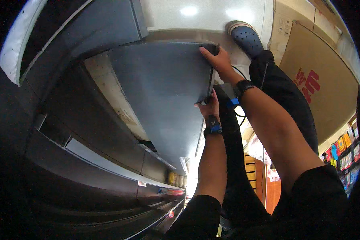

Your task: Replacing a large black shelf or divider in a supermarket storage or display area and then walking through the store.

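Observation:
A wide dark grey metal shelf panel [156,84] lies before me, its near edge on the right. My right hand [222,61] grips the corner of that edge at the top of the view, thumb over the flat face. Lower along the same edge, my left hand [210,106] holds the panel's other corner, with part of its fingers hidden underneath. A black band sits on each wrist, and a blue piece shows on the left one. Beside the panel's left side, a pale dusty strip [117,96] is exposed.
Dark metal shelving [102,144] runs along the left, with several goods [177,179] on a far shelf. My foot in a dark perforated clog [246,39] stands near the panel's corner. A large cardboard box [321,66] is at right; a thin black cable [240,71] hangs near my leg.

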A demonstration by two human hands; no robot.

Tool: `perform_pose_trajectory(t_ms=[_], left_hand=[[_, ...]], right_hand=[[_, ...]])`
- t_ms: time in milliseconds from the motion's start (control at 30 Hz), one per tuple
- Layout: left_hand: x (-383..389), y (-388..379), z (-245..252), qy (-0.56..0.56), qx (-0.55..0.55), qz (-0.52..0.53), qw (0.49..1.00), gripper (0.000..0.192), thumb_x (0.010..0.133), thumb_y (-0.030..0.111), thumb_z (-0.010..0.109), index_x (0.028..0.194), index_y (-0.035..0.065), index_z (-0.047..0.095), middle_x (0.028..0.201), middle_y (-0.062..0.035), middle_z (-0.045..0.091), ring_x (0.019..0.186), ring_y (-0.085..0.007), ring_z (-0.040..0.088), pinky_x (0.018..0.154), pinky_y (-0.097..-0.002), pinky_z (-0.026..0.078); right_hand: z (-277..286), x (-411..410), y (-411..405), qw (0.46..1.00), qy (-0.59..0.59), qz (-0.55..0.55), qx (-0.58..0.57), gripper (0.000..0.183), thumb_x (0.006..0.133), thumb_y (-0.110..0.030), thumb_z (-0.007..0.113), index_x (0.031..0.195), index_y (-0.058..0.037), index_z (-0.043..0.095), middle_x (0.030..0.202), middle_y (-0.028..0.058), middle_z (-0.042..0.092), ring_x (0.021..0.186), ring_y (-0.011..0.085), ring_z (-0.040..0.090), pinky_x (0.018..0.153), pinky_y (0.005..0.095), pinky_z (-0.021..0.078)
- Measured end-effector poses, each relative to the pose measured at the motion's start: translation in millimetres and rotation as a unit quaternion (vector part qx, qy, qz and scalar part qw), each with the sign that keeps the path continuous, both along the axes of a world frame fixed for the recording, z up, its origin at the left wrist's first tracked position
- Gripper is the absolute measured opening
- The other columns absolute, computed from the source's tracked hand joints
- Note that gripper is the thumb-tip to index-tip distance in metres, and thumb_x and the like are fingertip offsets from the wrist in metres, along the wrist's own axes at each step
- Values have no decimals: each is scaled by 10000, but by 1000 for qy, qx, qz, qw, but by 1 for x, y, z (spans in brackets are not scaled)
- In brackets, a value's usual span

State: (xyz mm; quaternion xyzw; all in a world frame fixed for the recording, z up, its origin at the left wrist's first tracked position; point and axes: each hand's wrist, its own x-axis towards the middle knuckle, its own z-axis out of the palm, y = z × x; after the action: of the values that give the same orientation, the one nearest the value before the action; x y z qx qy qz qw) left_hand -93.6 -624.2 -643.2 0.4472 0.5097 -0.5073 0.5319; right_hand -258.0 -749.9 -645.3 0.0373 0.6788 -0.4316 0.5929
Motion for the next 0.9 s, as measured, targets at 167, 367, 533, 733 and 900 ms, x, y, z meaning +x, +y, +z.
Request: perform_pose_trajectory(t_ms=[167, 367, 533, 733, 900], left_hand=[[27, -3, 3, 72, -20, -22, 997, 484, 808, 360, 539, 1132, 13, 444, 1138, -132, 491, 1078, -272, 448, 975, -470, 325], [60, -79, 71, -93, 59, -698, 708, 398, 799, 382, 549, 934, 8, 523, 843, -135, 556, 777, -254, 559, 700, -407, 489], [90, -271, 68, -564, -21, -815, 128, 897, 672, 481, 662, 1283, -46, 268, 1325, -275, 229, 1242, -370, 226, 1013, -416, 228], [69, -312, 25, -579, -22, -812, -63, 1080, 573, 544, 702, 1293, -79, 191, 1351, -293, 137, 1271, -384, 140, 1023, -435, 202], [65, -343, 24, -568, -131, -801, -136, 1174, 527, 583, 700, 1282, -127, 148, 1338, -325, 122, 1277, -385, 126, 1031, -454, 158]], right_hand=[[12, 16, -15, 989, 120, 62, 60, 495, 687, -399, 693, 940, 10, 576, 862, 91, 612, 795, 162, 575, 725, 283, 444], [-7, 1, 11, 977, 157, 63, 127, 574, 648, -477, 692, 922, 14, 582, 855, 142, 622, 817, 228, 602, 736, 319, 453], [12, 14, -12, 963, 211, 107, 129, 454, 716, -388, 675, 898, 16, 574, 796, 89, 608, 725, 138, 561, 661, 270, 442], [-3, 8, -5, 968, 215, 81, 104, 557, 661, -450, 698, 881, 41, 555, 797, 153, 616, 748, 216, 600, 683, 325, 460], [-11, 1, -6, 974, 196, 83, 72, 497, 724, -386, 673, 942, 41, 544, 852, 102, 598, 775, 134, 551, 707, 260, 431]])
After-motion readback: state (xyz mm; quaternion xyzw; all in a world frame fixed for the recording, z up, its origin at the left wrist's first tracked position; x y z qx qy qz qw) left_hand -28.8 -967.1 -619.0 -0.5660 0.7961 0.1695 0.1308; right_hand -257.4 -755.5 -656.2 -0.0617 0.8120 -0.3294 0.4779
